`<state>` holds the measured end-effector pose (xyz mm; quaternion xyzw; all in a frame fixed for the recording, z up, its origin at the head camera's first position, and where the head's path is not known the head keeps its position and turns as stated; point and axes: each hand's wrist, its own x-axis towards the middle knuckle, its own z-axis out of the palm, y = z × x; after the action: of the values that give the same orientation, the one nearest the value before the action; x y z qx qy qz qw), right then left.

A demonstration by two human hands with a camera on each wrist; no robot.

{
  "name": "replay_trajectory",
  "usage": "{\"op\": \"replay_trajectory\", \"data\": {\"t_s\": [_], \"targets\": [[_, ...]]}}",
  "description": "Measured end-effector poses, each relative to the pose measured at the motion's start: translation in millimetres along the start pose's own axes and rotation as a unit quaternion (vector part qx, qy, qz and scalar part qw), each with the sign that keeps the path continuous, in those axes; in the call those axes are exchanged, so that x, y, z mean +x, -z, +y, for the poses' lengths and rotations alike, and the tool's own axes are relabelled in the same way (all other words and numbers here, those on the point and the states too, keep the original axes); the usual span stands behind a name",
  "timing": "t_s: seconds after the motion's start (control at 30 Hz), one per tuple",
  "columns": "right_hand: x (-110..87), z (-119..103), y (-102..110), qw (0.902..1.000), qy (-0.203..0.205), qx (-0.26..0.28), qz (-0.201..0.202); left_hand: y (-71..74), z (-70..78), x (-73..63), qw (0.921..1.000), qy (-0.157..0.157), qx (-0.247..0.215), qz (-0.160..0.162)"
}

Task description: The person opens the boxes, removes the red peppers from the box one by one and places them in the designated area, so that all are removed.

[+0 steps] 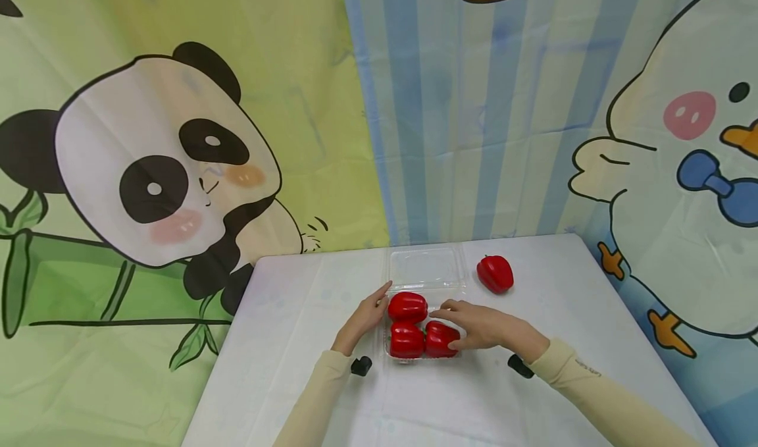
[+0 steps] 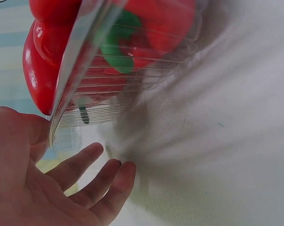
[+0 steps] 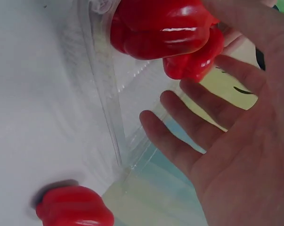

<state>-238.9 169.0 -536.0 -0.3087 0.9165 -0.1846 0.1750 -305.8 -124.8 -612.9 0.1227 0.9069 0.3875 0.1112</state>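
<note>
A clear plastic clamshell box (image 1: 439, 297) lies with its lid (image 1: 425, 267) folded back on the white table. Three red bell peppers sit in it: one at back left (image 1: 407, 307), one at front left (image 1: 406, 340), one at front right (image 1: 441, 339). At the box's left side is my left hand (image 1: 366, 316), its thumb at the rim and its fingers extended below, as the left wrist view shows. My right hand (image 1: 482, 325) reaches over the right side with spread fingers, the thumb close to the front right pepper; contact is unclear.
Another red bell pepper (image 1: 495, 274) lies on the table (image 1: 308, 341) to the right of the lid. Behind the table's back edge hangs a cartoon-printed cloth (image 1: 320, 137). Black pieces (image 1: 361, 366) show at both wrists.
</note>
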Motion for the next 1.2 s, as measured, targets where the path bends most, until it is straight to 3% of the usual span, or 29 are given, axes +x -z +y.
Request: {"op": "replay_trajectory", "data": {"t_s": [0.37, 0.63, 0.97, 1.2], "targets": [[3.6, -0.6, -7.2, 0.9952, 0.069, -0.069, -0.005, -0.2, -0.5, -0.3, 0.9999, 0.009, -0.007, -0.003], [6.4, -1.0, -15.3, 0.9916, 0.091, -0.092, -0.010, 0.0, 2.1, -1.7, 0.9999, 0.010, -0.009, -0.001], [10.3, 1.5, -23.8, 0.9909, 0.084, -0.104, -0.015, 0.3, 0.5, -2.9, 0.9997, 0.013, -0.021, -0.007], [13.1, 1.5, -24.3, 0.9939, 0.067, -0.085, -0.022, 0.4, 2.0, -2.8, 0.9997, 0.014, -0.021, -0.005]]}}
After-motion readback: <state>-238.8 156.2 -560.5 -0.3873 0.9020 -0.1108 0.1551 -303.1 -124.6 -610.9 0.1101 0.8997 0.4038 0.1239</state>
